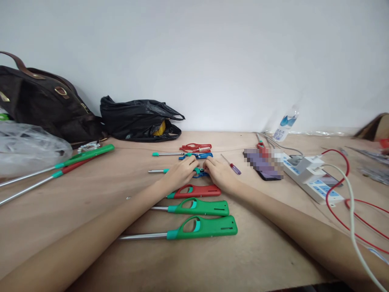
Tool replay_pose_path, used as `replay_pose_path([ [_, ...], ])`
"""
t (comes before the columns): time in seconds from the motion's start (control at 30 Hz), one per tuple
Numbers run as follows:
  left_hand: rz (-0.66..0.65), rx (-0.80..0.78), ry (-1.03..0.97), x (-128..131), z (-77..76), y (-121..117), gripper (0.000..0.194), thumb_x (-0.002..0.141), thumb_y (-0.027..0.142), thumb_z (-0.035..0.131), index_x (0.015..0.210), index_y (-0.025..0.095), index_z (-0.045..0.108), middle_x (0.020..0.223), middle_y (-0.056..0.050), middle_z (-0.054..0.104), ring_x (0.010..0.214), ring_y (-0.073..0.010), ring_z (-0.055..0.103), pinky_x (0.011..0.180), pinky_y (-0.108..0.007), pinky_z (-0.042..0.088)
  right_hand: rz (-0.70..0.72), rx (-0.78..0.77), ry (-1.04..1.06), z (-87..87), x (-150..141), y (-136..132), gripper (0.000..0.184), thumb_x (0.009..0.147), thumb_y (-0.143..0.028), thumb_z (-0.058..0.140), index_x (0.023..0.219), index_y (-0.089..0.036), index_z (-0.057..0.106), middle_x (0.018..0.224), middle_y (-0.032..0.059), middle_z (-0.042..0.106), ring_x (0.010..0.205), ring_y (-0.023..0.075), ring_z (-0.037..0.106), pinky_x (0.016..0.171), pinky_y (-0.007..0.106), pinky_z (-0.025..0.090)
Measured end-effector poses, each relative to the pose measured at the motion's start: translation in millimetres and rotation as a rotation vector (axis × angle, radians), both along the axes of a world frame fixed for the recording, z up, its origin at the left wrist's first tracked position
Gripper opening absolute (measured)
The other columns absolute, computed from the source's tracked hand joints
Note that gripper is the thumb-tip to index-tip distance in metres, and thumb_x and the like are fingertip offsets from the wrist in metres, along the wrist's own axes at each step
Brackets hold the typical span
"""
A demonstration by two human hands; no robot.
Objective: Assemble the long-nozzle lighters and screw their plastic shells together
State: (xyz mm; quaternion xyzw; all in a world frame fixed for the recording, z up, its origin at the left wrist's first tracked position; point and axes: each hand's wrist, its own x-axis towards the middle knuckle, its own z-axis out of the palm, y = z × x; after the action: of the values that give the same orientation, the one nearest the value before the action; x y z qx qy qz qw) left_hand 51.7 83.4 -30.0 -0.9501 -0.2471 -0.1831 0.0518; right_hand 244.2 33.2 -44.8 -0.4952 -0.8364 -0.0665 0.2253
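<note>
While the person's L hand point(181, 172) bends over the trigger end of a blue-handled gas lighter point(199, 170), the R hand point(221, 173) is at its butt end; fingers bunched, can't tell if clamped; lighter lies on tabletop point(258, 259), w/ red-handled lighter point(209, 190) nearer, purple-handled screwdriver point(235, 168) to R.

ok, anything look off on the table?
Red casing at the back of the row: looks opened up, with no metal tube showing, unlike the green lighter nearest the camera. The hands partly hide the blue piece between them, so can't judge that one. No spill visible.
</note>
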Motion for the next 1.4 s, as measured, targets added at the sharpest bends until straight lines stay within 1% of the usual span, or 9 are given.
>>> replay_pose_path([
  [0.23, 0.02, 0.015, 0.035, 0.5, -0.6, 0.7, 0.012, 0.085, 0.007, 0.05, 0.092, 0.016, 0.052, 0.097, -0.007, 0.054, 0.094, -0.0231, 0.054, 0.08, -0.033, 0.047, 0.002, 0.028, -0.048, 0.7, -0.5, -0.2, 0.018, 0.092, -0.006, 0.04, 0.09, -0.016, 0.055, 0.094, 0.009, 0.058, 0.077, 0.0193, 0.052, 0.07, 0.03, 0.04],
  [0.43, 0.01, 0.033, 0.055, -1.7, -2.6, 1.9, 0.012, 0.086, 0.006, 0.048, 0.094, 0.014, 0.053, 0.098, -0.008, 0.054, 0.093, -0.0229, 0.054, 0.08, -0.033, 0.047, -0.012, 0.044, -0.073, 1.5, -2.8, -0.6, 0.017, 0.092, -0.006, 0.041, 0.089, -0.015, 0.055, 0.094, 0.0081, 0.059, 0.076, 0.0178, 0.053, 0.068, 0.028, 0.04],
  [0.63, 0.003, 0.009, 0.021, -2.4, -4.6, 3.0, 0.016, 0.088, 0.008, 0.045, 0.096, 0.016, 0.056, 0.095, -0.007, 0.055, 0.086, -0.0199, 0.055, 0.079, -0.031, 0.047, -0.018, 0.024, -0.063, 1.1, -4.5, 0.2, 0.017, 0.091, -0.006, 0.042, 0.088, -0.015, 0.056, 0.093, 0.0082, 0.06, 0.079, 0.0188, 0.054, 0.068, 0.029, 0.04],
  [0.8, -0.007, -0.05, -0.029, -3.2, -6.9, 6.4, 0.019, 0.087, 0.006, 0.044, 0.095, 0.016, 0.059, 0.094, -0.006, 0.058, 0.089, -0.0202, 0.057, 0.078, -0.03, 0.046, 0.007, -0.01, 0.036, -3.2, -1.1, 3.9, 0.014, 0.089, -0.007, 0.046, 0.088, -0.016, 0.056, 0.091, 0.0072, 0.06, 0.082, 0.0189, 0.055, 0.072, 0.029, 0.041],
  [0.93, -0.028, -0.144, -0.165, -5.1, -8.3, 9.4, 0.025, 0.083, 0.0, 0.044, 0.092, 0.016, 0.061, 0.089, -0.004, 0.063, 0.087, -0.0185, 0.06, 0.077, -0.028, 0.047, 0.016, -0.052, 0.138, -3.7, 0.1, 5.0, 0.008, 0.087, -0.009, 0.053, 0.085, -0.016, 0.056, 0.089, 0.0061, 0.061, 0.081, 0.0187, 0.056, 0.072, 0.029, 0.042],
  [1.03, -0.032, -0.177, -0.24, -6.4, -7.0, 9.2, 0.025, 0.082, -0.001, 0.046, 0.09, 0.016, 0.062, 0.088, -0.004, 0.066, 0.085, -0.0177, 0.061, 0.076, -0.027, 0.047, 0.017, -0.072, 0.193, -3.0, 0.0, 4.9, 0.009, 0.084, -0.007, 0.057, 0.083, -0.017, 0.056, 0.088, 0.006, 0.062, 0.081, 0.0185, 0.057, 0.072, 0.029, 0.042],
  [1.23, -0.015, -0.168, -0.252, -6.8, -2.1, 6.8, 0.024, 0.08, -0.001, 0.051, 0.089, 0.015, 0.065, 0.087, -0.004, 0.07, 0.084, -0.018, 0.063, 0.076, -0.027, 0.047, 0.013, -0.069, 0.252, -4.2, 0.0, 5.7, 0.012, 0.082, -0.006, 0.06, 0.08, -0.017, 0.055, 0.086, 0.0049, 0.063, 0.08, 0.0179, 0.057, 0.071, 0.028, 0.041],
  [1.4, -0.008, -0.192, -0.266, -7.0, -2.2, 7.2, 0.024, 0.079, -0.002, 0.052, 0.087, 0.015, 0.066, 0.087, -0.004, 0.071, 0.081, -0.0171, 0.064, 0.075, -0.026, 0.047, 0.017, -0.067, 0.286, -5.5, 0.6, 5.9, 0.014, 0.081, -0.005, 0.06, 0.079, -0.018, 0.055, 0.085, 0.0042, 0.063, 0.08, 0.0177, 0.056, 0.072, 0.028, 0.041],
])
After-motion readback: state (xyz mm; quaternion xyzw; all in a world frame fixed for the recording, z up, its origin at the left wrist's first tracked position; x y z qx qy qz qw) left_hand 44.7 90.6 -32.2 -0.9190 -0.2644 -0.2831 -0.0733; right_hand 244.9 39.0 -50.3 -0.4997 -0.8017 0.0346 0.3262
